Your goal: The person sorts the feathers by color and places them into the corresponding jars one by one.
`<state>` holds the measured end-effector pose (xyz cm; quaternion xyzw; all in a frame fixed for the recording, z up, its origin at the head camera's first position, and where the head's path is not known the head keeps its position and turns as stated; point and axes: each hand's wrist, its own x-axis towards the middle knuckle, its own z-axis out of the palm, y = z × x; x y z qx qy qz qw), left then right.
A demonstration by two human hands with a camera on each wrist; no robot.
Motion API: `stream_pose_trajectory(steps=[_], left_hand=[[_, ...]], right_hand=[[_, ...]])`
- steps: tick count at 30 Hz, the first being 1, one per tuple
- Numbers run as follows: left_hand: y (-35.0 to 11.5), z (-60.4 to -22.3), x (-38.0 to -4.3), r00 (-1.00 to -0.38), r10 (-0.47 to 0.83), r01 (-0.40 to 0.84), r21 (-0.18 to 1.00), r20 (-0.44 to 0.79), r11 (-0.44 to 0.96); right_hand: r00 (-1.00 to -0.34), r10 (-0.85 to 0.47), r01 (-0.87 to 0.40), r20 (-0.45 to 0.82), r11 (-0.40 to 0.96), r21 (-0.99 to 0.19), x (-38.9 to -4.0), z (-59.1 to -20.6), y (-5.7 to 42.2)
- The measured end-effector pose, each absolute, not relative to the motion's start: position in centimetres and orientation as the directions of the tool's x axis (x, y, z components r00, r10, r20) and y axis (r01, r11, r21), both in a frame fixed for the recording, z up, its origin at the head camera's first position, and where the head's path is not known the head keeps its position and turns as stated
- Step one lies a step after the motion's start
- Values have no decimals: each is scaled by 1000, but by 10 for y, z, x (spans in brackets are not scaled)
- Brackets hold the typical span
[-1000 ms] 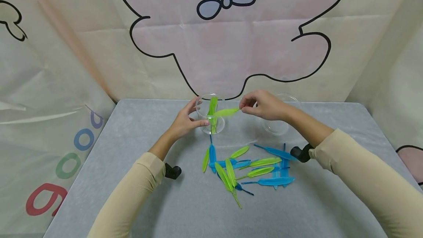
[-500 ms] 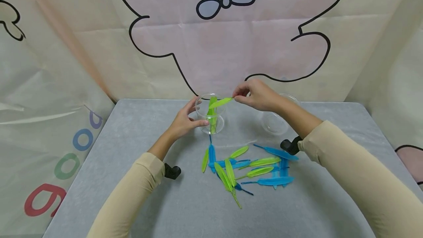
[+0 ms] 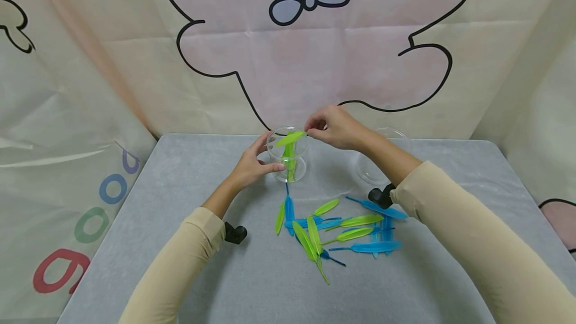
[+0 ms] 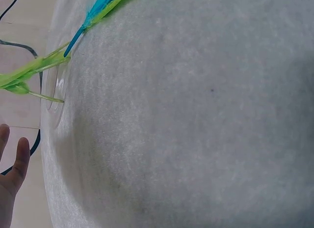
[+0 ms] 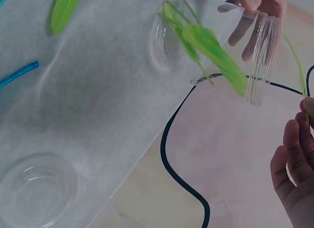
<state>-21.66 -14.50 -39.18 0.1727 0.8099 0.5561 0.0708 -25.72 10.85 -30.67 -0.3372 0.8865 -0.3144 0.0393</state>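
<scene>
My left hand holds the side of a clear plastic cup at the back of the table, thumb in front, fingers behind. Several green feathers stand inside that cup, seen also as green feathers through its wall in the right wrist view. My right hand pinches another green feather by its stem end, its vane lying over the cup's mouth. In the right wrist view the fingertips grip this thin feather at the right edge. The left wrist view shows only part of the left hand.
Green feathers and blue feathers lie in a loose, overlapping pile in front of the cup. A second clear cup stands to the right, partly behind my right forearm. A printed cloth wall rises behind the grey table.
My right hand has moved left and slightly up, carrying the green feather from beside the cup to over its mouth. The left hand and the pile have stayed put.
</scene>
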Motion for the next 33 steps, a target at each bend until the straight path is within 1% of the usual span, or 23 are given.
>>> stream_pose_trajectory(steps=[16,25,32,33], left_hand=[[-146,-393,-217,-927,365,208,926,84,315],[-146,-392,-217,-927,365,205,926,80,317],[-152,-425,-237,-926,357,240,921,122,307],[-152,-425,-237,-926,358,242,920,124,307]], right_hand=[[-780,-621,-551,81,620,-558,-258,-319,90],[-756,-653,-578,53,627,-523,-257,-325,78],[-753,-656,-582,51,628,-516,-257,-327,73],[-750,-659,-587,55,624,-516,-257,-327,73]])
